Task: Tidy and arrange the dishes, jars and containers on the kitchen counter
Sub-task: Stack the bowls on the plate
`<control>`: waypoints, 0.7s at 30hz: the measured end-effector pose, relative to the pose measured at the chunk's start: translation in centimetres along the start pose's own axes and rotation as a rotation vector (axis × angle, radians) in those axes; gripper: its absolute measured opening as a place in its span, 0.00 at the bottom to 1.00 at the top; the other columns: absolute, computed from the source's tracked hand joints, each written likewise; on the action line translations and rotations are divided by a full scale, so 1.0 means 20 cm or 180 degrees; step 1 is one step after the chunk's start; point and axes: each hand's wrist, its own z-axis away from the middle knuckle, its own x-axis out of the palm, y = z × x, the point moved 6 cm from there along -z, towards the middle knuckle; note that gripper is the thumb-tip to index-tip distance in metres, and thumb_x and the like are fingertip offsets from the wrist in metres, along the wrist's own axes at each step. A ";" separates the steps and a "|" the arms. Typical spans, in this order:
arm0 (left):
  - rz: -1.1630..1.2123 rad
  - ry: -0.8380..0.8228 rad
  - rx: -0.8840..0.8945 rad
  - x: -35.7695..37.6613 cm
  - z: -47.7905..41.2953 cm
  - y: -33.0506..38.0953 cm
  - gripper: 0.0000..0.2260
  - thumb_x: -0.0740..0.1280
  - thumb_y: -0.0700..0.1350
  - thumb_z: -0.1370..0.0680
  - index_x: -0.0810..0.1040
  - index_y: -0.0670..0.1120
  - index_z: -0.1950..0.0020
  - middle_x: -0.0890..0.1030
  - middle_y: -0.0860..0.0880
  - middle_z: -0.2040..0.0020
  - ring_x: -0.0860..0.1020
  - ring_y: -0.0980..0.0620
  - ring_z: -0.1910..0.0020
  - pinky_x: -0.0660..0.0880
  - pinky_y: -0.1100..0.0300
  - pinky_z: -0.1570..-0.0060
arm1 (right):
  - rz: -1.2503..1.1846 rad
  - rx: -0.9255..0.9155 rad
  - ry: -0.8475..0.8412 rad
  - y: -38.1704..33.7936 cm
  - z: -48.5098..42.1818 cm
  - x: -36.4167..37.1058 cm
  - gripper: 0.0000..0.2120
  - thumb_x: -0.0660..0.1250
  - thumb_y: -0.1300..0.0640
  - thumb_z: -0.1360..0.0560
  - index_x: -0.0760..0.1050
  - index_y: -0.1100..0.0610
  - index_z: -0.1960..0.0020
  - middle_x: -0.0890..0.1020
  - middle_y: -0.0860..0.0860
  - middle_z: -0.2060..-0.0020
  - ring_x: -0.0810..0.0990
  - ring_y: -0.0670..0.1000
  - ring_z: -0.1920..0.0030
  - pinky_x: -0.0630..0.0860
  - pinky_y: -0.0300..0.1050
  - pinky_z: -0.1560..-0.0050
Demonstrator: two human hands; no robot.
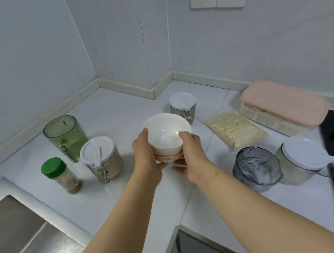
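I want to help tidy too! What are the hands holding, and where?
Both hands, left and right, hold a stack of white bowls by its sides, thumbs on the top rim.

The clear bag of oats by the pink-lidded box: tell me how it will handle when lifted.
The bag of oats lies flat and loosely filled, so it will probably sag and shift rather than stay stiff. Its glossy plastic may be slippery. It looks thin, so likely light, and unlikely to roll.

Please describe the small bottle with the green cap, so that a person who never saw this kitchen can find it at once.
Start at the steel sink at the counter's left end. Just behind its rim stands the spice bottle, in front of the green tumbler and left of the clip-lid jar. It alone has a solid green screw cap and brownish powder inside.
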 end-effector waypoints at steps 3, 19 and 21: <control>-0.0039 -0.0060 0.0111 0.11 0.16 0.04 0.18 0.59 0.57 0.23 0.67 0.54 0.34 0.72 0.47 0.37 0.74 0.43 0.41 0.74 0.53 0.61 | 0.0029 -0.0213 -0.0006 -0.10 0.13 -0.10 0.17 0.56 0.46 0.24 0.64 0.50 0.38 0.75 0.56 0.43 0.78 0.56 0.52 0.77 0.46 0.60; -0.0384 -0.1691 -0.0590 1.15 1.51 -0.92 0.18 0.59 0.55 0.23 0.68 0.51 0.36 0.77 0.45 0.42 0.77 0.43 0.47 0.76 0.51 0.56 | -0.1063 -0.1265 0.1426 -0.18 1.28 -1.76 0.18 0.57 0.46 0.22 0.64 0.51 0.36 0.76 0.52 0.44 0.78 0.54 0.45 0.80 0.51 0.52; -0.0479 -0.1912 -0.0715 1.25 1.69 -1.08 0.19 0.60 0.56 0.24 0.68 0.51 0.35 0.76 0.44 0.41 0.77 0.43 0.47 0.76 0.51 0.57 | -0.1156 -0.1296 0.1658 -0.13 1.43 -1.96 0.18 0.56 0.46 0.22 0.63 0.50 0.34 0.76 0.52 0.44 0.77 0.54 0.44 0.79 0.53 0.49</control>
